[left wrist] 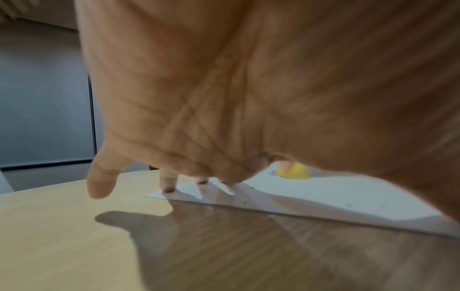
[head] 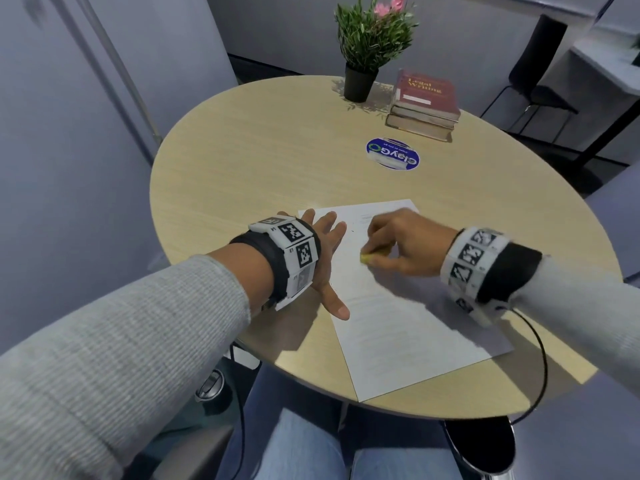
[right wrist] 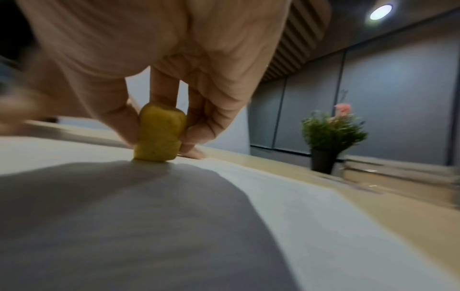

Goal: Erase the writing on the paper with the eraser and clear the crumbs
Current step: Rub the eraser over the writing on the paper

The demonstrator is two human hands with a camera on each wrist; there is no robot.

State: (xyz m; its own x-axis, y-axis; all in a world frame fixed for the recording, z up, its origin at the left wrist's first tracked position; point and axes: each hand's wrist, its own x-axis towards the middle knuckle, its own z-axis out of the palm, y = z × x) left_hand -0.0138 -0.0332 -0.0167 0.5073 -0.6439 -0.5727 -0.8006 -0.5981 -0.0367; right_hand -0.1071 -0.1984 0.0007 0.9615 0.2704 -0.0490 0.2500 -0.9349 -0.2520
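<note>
The right hand [head: 401, 242] pinches a yellow eraser [head: 366, 259] onto the paper [head: 398, 306]; at its nine o'clock, the left hand [head: 323, 251] presses flat, fingers spread.

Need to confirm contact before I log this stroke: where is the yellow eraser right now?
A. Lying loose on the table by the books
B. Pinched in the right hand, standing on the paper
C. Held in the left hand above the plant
B: the right hand pinches the eraser, its lower end on the paper.
</note>
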